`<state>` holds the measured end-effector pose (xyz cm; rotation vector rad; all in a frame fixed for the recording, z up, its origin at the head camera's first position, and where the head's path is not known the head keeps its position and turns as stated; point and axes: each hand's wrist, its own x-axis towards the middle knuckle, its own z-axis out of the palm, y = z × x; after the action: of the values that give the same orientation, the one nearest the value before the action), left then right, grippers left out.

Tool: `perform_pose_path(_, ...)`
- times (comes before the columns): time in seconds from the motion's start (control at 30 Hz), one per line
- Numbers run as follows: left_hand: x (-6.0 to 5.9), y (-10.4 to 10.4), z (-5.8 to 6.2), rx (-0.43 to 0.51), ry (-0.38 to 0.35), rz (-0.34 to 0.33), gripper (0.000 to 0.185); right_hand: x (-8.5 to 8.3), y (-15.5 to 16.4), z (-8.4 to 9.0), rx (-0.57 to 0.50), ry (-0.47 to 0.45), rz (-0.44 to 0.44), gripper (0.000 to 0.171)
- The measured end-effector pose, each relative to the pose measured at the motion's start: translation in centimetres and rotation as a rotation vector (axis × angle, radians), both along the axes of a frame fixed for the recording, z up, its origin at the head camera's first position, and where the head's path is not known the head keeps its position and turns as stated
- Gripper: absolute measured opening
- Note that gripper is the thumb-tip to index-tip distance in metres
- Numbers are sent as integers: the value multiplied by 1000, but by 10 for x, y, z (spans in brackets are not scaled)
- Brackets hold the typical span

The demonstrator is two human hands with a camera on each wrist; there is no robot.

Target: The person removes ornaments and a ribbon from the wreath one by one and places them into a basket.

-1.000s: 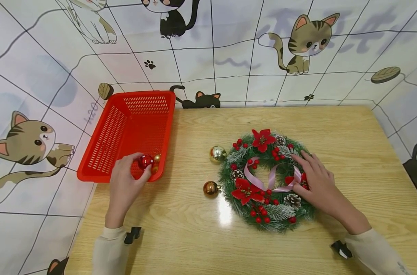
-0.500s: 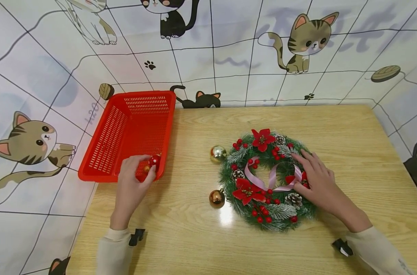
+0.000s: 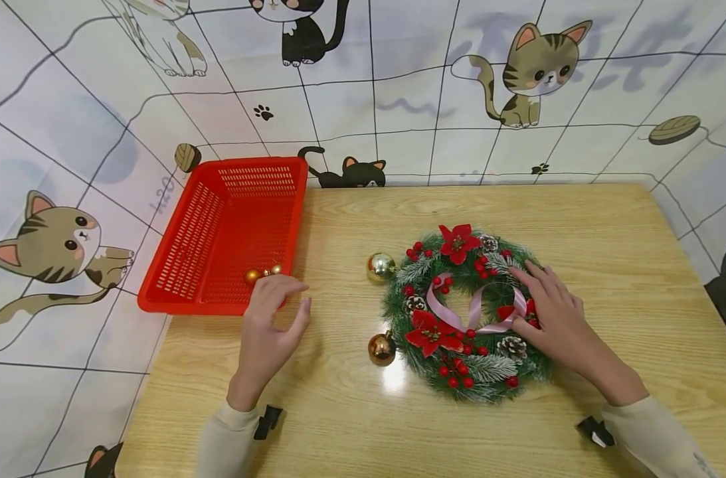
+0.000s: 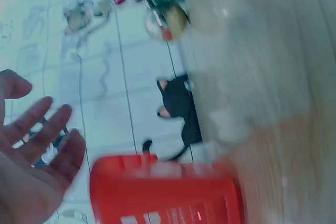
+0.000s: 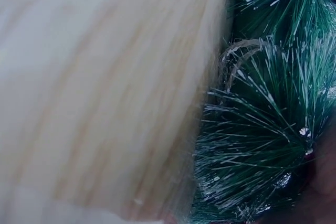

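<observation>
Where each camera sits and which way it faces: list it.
Head: worn on the head, facing forward and down at the table, red basket and wreath; left hand, right hand and sleeves show.
Left wrist: worn there, facing basket and patterned backdrop; left fingers show.
Right wrist: worn there, facing table and wreath; perhaps the hand, lower right.
Head and left wrist share basket and wreath.

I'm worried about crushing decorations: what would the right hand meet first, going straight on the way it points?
Probably the frosted sprig on the wreath, just ahead of the right hand; depth is unclear, so they may already touch.
</observation>
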<state>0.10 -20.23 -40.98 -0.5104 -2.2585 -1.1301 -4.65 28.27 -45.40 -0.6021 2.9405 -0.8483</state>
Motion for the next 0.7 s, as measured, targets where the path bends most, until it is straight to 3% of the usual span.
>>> perform_pose_path(0.27, 10, 34, -7, -176, -204, -84, 29, 0, 0, 0, -2, 5, -1, 90)
perform_pose_path(0.43, 13, 45, -13, -208, -247, -126, 35, 1, 0, 0, -6, -1, -2, 90)
perform_pose_path(0.7, 15, 51, -15, -225, -308, -130, 44, 1, 0, 0, -9, -8, -4, 90)
